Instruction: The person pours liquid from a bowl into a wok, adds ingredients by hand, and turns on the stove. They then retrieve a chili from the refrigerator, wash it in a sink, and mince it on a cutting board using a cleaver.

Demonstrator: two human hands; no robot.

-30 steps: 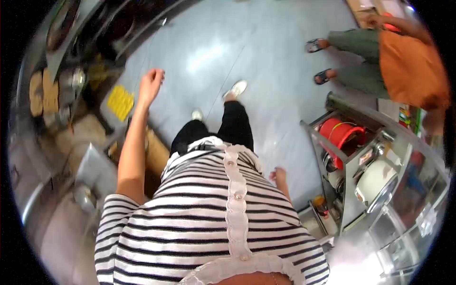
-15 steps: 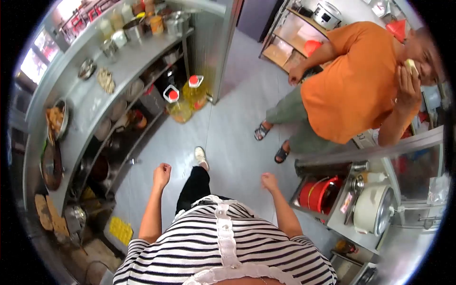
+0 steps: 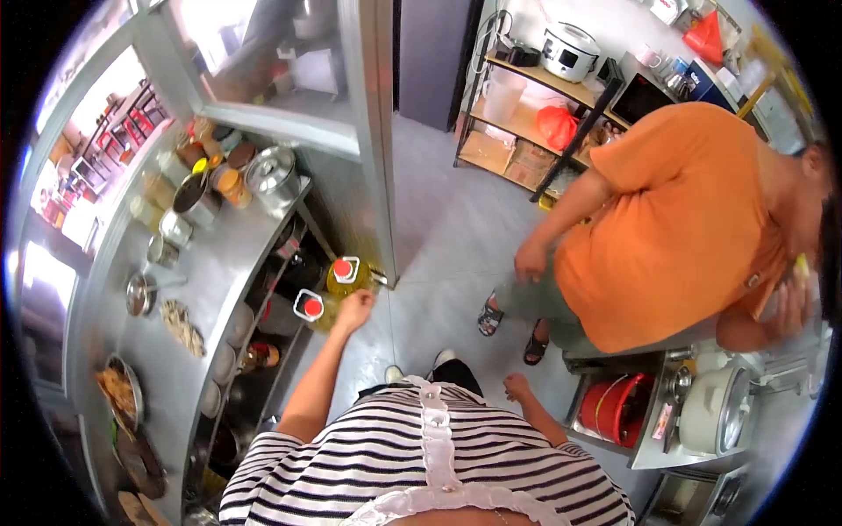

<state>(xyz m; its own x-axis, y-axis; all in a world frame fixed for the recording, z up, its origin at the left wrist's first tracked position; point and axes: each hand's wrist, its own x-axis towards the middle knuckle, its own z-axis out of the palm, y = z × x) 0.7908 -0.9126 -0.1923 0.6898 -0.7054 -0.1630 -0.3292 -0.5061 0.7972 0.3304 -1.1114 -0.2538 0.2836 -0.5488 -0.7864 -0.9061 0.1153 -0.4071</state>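
My left hand (image 3: 355, 311) hangs in front of the two oil jugs, its fingers loosely curled and nothing showing in them. It overlaps the edge of the nearer oil jug (image 3: 309, 306). Just behind stands the other jug of yellow oil (image 3: 347, 273), with a red cap and white handle. Low at my other side, my right hand (image 3: 517, 387) is closed loosely over the floor, apart from any object. The closest things to it are a person's sandal (image 3: 536, 344) and a red bucket (image 3: 611, 408) in a shelf.
A steel counter (image 3: 224, 280) with pots, jars and a rag runs along the left. A person in an orange shirt (image 3: 667, 228) stands at the right, beside a white pot (image 3: 706, 408). Farther back is a shelf rack (image 3: 517, 110) with a cooker (image 3: 570, 53).
I have stepped forward, closer to the oil jugs and the doorway post. My left hand now overlaps the jugs in view. The person in orange has lowered a hand from near the mouth.
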